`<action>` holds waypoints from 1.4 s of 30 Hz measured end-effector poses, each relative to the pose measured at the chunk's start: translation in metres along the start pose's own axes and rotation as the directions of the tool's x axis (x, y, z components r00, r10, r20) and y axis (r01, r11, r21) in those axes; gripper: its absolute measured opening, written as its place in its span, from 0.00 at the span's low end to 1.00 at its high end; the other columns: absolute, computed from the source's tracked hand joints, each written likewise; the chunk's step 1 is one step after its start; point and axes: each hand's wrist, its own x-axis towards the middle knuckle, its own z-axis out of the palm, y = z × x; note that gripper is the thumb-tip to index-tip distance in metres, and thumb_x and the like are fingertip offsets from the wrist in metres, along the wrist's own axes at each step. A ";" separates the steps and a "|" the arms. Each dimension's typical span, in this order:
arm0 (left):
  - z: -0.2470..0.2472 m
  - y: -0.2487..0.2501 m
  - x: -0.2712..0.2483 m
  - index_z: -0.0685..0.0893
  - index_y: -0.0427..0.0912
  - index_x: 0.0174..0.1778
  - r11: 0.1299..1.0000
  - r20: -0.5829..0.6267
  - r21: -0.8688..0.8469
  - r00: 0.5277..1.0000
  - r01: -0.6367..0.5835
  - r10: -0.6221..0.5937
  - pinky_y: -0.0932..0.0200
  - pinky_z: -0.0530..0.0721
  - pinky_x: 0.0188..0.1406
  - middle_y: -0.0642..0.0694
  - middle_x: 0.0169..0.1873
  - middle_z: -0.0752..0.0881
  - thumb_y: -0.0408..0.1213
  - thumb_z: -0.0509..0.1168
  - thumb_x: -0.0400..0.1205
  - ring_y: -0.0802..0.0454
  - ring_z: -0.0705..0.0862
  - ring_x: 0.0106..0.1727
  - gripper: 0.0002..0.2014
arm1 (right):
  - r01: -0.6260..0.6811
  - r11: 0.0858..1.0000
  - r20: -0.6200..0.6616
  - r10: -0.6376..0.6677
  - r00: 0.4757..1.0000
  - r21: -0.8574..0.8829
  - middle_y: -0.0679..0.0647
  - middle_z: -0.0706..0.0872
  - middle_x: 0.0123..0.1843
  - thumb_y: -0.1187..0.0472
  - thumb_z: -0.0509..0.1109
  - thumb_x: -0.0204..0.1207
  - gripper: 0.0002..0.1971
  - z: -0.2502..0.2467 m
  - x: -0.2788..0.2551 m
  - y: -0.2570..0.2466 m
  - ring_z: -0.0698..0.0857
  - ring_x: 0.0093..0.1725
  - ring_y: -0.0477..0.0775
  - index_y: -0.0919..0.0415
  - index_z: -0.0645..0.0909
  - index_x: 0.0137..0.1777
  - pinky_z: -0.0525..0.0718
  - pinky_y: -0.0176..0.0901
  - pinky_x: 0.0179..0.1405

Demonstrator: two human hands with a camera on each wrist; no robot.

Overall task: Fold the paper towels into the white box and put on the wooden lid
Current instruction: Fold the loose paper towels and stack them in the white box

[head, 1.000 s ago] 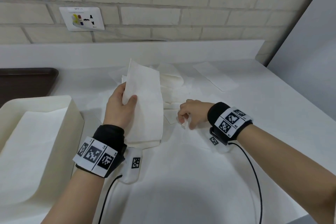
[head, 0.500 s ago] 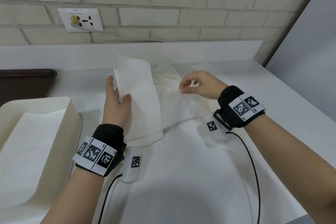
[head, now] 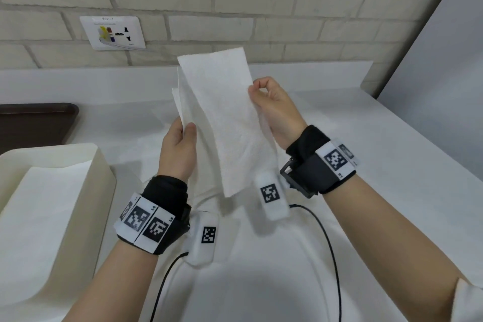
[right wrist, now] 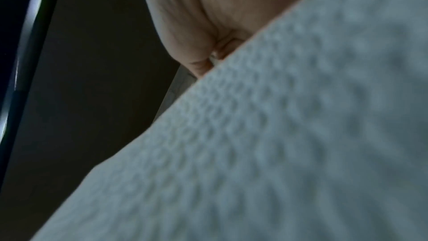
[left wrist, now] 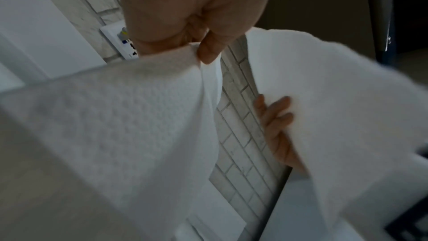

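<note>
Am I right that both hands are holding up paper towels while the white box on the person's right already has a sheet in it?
Not quite: the white box sits on the person's left, as the head view shows. Left hand and right hand do hold paper towels, and a sheet lies inside.

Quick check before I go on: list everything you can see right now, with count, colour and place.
held paper towel: one, white, lifted above the counter between both hands.
folded towels: a few layers, white, in the left hand behind the held towel; exact count unclear.
white box: one, cream white, lower left on the counter, open, no lid on it.
towel in box: at least one, white, lying flat inside the box.
tray: one, dark brown, far left behind the box.
counter: one, white, below the brick wall.
wall socket: one, white plate, on the wall.
wooden lid: none in view.
left hand: grips the folded towels' left edge.
right hand: pinches the held towel's right edge.
</note>
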 end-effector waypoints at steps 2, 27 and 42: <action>0.003 0.003 -0.002 0.80 0.46 0.60 0.998 0.021 -0.063 1.000 0.015 -0.013 0.47 0.79 0.66 0.47 0.58 0.85 0.36 0.52 0.87 0.47 0.82 0.62 0.13 | -0.065 0.995 -0.060 0.060 0.996 -0.076 0.45 0.69 0.36 0.61 0.56 0.84 0.10 0.009 -0.002 0.006 0.67 0.33 0.42 0.53 0.66 0.40 0.66 0.31 0.31; 0.000 0.000 0.006 0.62 0.41 0.71 0.973 0.152 0.200 0.985 -0.114 0.084 0.62 0.78 0.49 0.53 0.54 0.77 0.26 0.67 0.77 0.56 0.80 0.53 0.28 | -0.022 0.966 0.080 0.044 0.996 -0.257 0.49 0.78 0.56 0.70 0.69 0.74 0.24 0.024 -0.027 0.033 0.79 0.55 0.48 0.62 0.63 0.67 0.79 0.27 0.50; 0.014 -0.001 -0.007 0.48 0.36 0.73 0.964 0.189 0.166 0.966 -0.207 0.175 0.78 0.75 0.55 0.45 0.69 0.67 0.19 0.57 0.80 0.54 0.71 0.69 0.30 | 0.210 0.972 -0.026 -0.214 0.976 -0.101 0.38 0.72 0.49 0.71 0.53 0.82 0.10 0.044 -0.045 0.043 0.77 0.47 0.37 0.57 0.56 0.54 0.75 0.18 0.41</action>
